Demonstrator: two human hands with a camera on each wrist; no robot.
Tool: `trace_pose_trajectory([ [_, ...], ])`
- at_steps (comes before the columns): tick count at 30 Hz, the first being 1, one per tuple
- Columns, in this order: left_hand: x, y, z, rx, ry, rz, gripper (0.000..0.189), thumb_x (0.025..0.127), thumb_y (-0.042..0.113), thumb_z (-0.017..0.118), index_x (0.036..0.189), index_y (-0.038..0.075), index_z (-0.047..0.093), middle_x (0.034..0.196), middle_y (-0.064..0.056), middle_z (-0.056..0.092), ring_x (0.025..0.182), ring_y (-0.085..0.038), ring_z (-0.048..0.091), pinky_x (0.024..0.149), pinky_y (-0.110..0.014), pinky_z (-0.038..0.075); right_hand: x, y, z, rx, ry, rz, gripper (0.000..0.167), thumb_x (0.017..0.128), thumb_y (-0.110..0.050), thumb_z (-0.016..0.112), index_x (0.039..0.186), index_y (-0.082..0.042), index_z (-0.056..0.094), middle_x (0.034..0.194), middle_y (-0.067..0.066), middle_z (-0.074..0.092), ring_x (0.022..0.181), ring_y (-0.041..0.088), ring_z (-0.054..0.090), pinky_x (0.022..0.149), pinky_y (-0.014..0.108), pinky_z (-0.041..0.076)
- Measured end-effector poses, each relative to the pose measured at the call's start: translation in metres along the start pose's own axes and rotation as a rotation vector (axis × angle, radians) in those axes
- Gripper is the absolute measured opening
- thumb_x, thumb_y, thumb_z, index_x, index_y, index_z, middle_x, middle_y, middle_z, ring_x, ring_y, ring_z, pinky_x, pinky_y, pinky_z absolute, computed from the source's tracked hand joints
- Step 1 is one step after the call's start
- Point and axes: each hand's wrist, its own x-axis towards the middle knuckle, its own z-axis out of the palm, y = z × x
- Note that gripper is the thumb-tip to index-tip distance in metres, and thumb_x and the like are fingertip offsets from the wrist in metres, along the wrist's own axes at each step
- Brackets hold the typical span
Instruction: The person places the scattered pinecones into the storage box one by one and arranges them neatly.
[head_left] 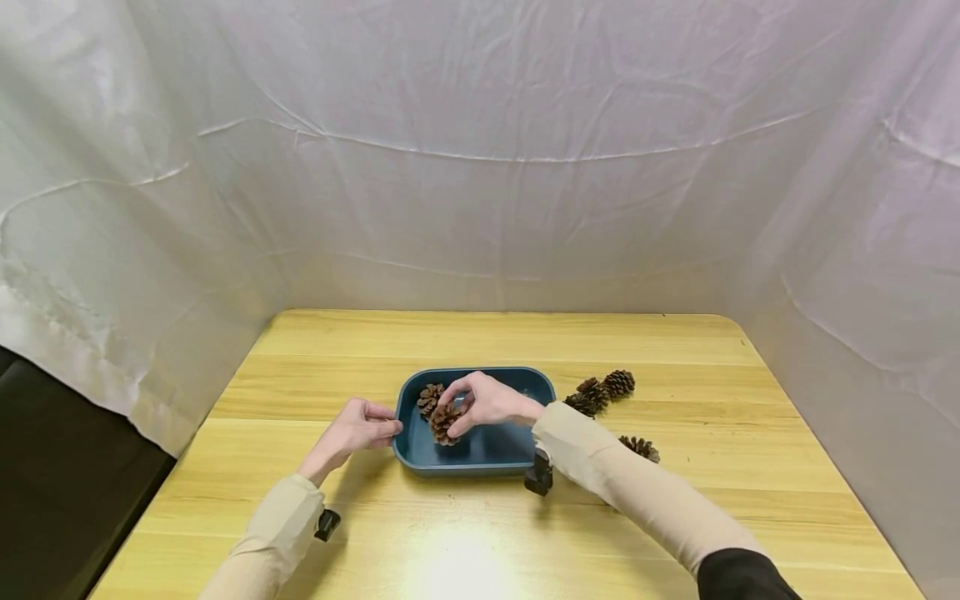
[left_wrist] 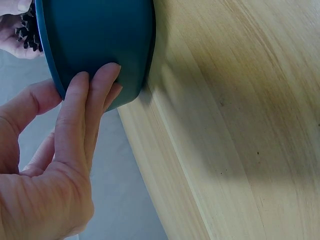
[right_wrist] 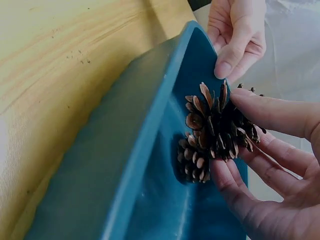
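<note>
right hand (head_left: 491, 402) pinching one pinecone (head_left: 444, 427) inside tray (head_left: 495, 467) | left hand (head_left: 362, 429) gripping tray's end | second pinecone (head_left: 429, 398) already in | other pinecones (head_left: 619, 383) on surface (head_left: 337, 342), seemingly left

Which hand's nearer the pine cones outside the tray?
Right. Right hand holds a cone over the tray, left of the outside cones; left hand, farther left, grips the tray.

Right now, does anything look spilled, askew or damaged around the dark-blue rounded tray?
Only tiny dark specks scattered on the yellow wooden table: they look like stray crumbs, possibly from the brown pine cones.
</note>
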Motion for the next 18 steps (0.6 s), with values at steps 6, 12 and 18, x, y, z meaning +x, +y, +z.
trace_pose_trajectory([
  [6, -0.001, 0.001, 0.0, -0.009, -0.003, -0.005, 0.035, 0.093, 0.0, 0.065, 0.119, -0.022, 0.06, 0.107, -0.032, 0.072, 0.083, -0.016, 0.075, 0.081, -0.035, 0.066, 0.006, 0.001, 0.007, 0.018, -0.002, 0.001, 0.036, 0.08, -0.003, 0.084, 0.114, -0.004, 0.071, 0.111, 0.011, 0.07, 0.07, 0.012, 0.054, 0.058, 0.018, 0.05],
  [12, -0.001, 0.001, 0.001, -0.014, -0.012, 0.003, 0.035, 0.093, -0.001, 0.064, 0.12, -0.022, 0.06, 0.111, -0.034, 0.07, 0.09, -0.024, 0.076, 0.081, -0.031, 0.066, 0.01, 0.002, 0.014, 0.02, -0.006, 0.011, 0.036, 0.079, -0.003, 0.084, 0.113, -0.003, 0.071, 0.101, 0.008, 0.069, 0.065, 0.01, 0.051, 0.056, 0.017, 0.047],
  [18, -0.001, 0.0, 0.0, -0.009, -0.018, 0.02, 0.034, 0.093, 0.0, 0.064, 0.12, -0.022, 0.06, 0.112, -0.034, 0.069, 0.095, -0.028, 0.076, 0.08, -0.028, 0.065, 0.013, 0.003, 0.019, 0.021, 0.009, 0.035, 0.037, 0.078, -0.003, 0.085, 0.112, -0.005, 0.072, 0.102, 0.005, 0.068, 0.067, 0.01, 0.053, 0.057, 0.017, 0.049],
])
